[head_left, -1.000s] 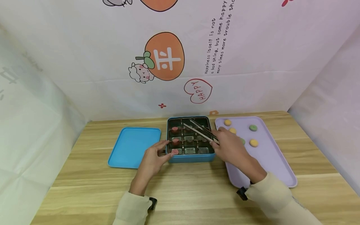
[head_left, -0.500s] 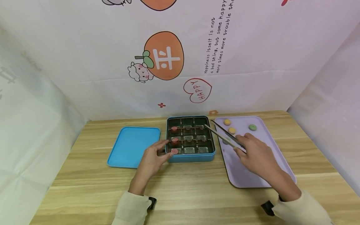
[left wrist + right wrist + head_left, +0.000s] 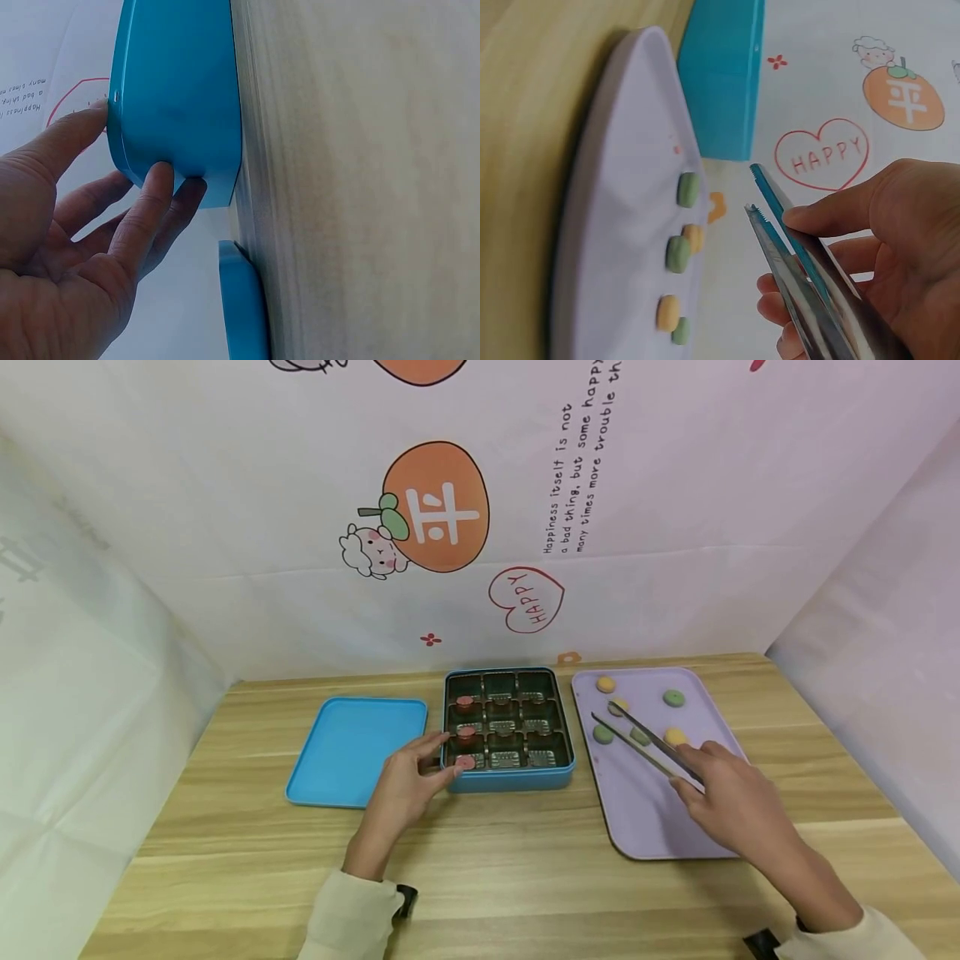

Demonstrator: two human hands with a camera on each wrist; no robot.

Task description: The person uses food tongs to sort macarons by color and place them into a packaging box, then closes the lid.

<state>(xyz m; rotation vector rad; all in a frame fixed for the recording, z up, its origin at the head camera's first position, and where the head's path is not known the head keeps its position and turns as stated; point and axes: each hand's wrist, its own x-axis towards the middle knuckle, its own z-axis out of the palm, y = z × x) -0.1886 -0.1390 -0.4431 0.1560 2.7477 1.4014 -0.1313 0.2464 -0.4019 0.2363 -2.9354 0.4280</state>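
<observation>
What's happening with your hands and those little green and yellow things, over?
Left hand touching blue box. Right hand holding tongs, tips apart, nothing between them. Three green pieces, three yellow pieces on purple tray. Nothing seen in the way.

Downward head, close wrist views share the box (image 3: 513, 782).

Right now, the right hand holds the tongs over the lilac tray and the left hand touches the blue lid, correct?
Not quite: the left hand touches the blue box, not the blue lid, as the left wrist view shows. The right hand holds the tongs over the lilac tray.
</observation>
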